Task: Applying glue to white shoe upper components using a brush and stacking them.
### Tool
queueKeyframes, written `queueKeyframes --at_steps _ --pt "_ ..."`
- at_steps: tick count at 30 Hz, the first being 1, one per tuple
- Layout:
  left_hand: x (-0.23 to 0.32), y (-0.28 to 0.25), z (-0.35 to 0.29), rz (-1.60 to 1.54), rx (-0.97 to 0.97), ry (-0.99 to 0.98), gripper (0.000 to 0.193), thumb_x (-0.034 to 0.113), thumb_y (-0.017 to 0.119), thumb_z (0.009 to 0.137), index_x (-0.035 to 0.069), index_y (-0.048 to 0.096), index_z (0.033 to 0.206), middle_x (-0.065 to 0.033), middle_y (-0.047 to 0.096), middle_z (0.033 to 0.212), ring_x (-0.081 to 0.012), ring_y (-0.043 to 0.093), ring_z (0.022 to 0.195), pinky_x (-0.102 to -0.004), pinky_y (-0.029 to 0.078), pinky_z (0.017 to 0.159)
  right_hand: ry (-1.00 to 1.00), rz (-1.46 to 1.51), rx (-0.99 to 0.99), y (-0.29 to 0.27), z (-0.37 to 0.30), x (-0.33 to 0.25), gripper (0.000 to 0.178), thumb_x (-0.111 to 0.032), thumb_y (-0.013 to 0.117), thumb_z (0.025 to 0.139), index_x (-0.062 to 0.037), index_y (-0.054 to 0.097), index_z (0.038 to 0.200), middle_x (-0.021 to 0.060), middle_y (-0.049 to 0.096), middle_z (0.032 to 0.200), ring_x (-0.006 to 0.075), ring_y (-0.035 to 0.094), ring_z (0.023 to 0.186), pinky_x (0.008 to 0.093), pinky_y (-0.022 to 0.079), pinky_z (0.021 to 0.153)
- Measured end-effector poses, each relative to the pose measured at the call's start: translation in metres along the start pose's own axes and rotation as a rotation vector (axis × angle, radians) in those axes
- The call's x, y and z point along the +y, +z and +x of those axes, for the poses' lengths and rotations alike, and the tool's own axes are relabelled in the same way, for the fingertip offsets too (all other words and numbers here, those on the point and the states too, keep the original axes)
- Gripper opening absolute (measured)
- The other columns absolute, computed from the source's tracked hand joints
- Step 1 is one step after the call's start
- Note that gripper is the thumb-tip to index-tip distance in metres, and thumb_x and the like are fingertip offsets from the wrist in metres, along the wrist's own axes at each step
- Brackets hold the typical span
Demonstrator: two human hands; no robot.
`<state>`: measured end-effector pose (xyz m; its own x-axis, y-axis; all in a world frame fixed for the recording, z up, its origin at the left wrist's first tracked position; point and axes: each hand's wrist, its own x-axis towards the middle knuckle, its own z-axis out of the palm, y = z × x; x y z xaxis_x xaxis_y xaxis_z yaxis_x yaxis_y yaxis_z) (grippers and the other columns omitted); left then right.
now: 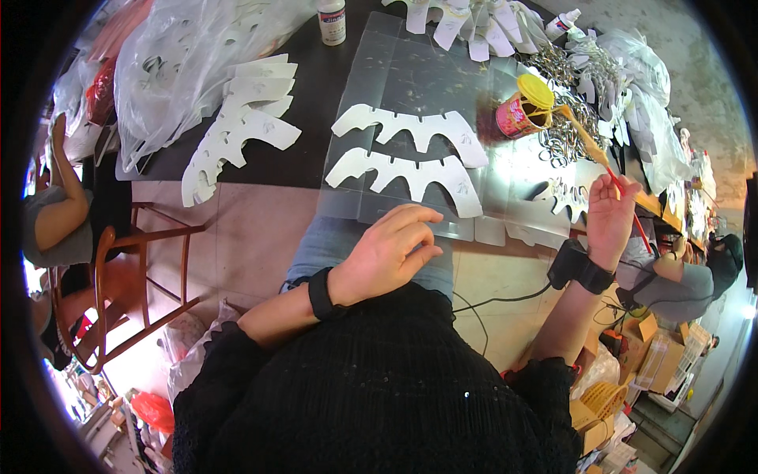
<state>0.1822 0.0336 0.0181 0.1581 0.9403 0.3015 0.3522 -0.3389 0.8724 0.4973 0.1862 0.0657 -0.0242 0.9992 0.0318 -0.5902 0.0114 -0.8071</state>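
My right hand (609,212) is closed round the red handle of a glue brush (583,134), whose yellow-coated head points up and away to the left. Just left of the brush head stands a small red tin (517,117) with a yellow lid (536,92) tilted at its rim. My left hand (395,246) rests above my lap at the table's near edge, fingers loosely bent and apart, holding nothing. Ahead of it, two white curved pieces with tabs, an upper one (418,129) and a lower one (410,177), lie one behind the other on a see-through sheet (395,71).
A fanned stack of white cut pieces (237,126) lies at left, beside a large plastic bag (197,55). A white bottle (332,22) stands at the back. Metal rings (562,141) are heaped beyond the tin. A wooden chair (103,292) stands left; other people sit at both sides.
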Motion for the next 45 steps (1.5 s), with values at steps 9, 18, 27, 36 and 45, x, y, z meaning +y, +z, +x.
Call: queueKeyframes --at_steps 9,18,27,36,45 --pt "-0.001 0.0 -0.001 0.002 0.009 0.011 0.015 0.006 0.066 0.072 0.002 0.052 0.072 -0.0111 0.056 0.107 -0.0285 0.052 0.101 -0.0359 0.042 0.083 -0.076 0.251 -0.106 0.011 0.007 -0.031 0.034 -0.032 0.055 0.084 0.0007 0.054 0.091 0.013 0.055 0.091 0.0214 0.052 0.088 0.0322 0.048 0.078" --pt "-0.002 0.002 0.0 0.009 0.014 0.015 0.016 0.006 0.066 0.071 0.002 0.051 0.072 -0.0111 0.056 0.106 -0.0285 0.052 0.1 -0.0358 0.043 0.082 -0.113 0.413 -0.2 0.031 0.02 -0.07 0.026 -0.019 0.063 0.079 0.0039 0.053 0.087 0.0152 0.048 0.095 0.0235 0.047 0.092 0.0325 0.044 0.08" --pt "-0.001 0.002 -0.004 0.007 0.026 0.021 0.017 0.006 0.067 0.07 0.002 0.051 0.073 -0.0114 0.056 0.105 -0.0286 0.052 0.1 -0.0358 0.043 0.081 -0.103 -0.153 -0.083 0.034 0.026 -0.047 0.032 -0.028 0.05 0.089 0.0038 0.053 0.095 0.0157 0.055 0.095 0.023 0.053 0.091 0.0337 0.044 0.085" --pt "-0.001 -0.003 0.001 0.057 0.031 0.073 0.02 0.007 0.068 0.069 0.002 0.052 0.079 -0.0124 0.055 0.106 -0.0308 0.051 0.1 -0.0374 0.042 0.083 -0.036 -0.137 -0.043 0.013 0.012 -0.023 0.033 -0.028 0.047 0.091 0.0036 0.053 0.098 0.0139 0.056 0.095 0.0217 0.054 0.092 0.0323 0.045 0.085" --pt "-0.004 -0.023 -0.014 0.52 0.073 -0.069 0.051 0.018 0.07 0.067 0.002 0.049 0.11 -0.0127 0.041 0.124 -0.0332 0.032 0.119 -0.0446 0.03 0.097 0.143 0.046 -0.069 0.017 -0.017 0.001 0.029 -0.025 0.048 0.091 0.0026 0.052 0.098 0.0125 0.056 0.093 0.0212 0.054 0.091 0.0309 0.046 0.083"
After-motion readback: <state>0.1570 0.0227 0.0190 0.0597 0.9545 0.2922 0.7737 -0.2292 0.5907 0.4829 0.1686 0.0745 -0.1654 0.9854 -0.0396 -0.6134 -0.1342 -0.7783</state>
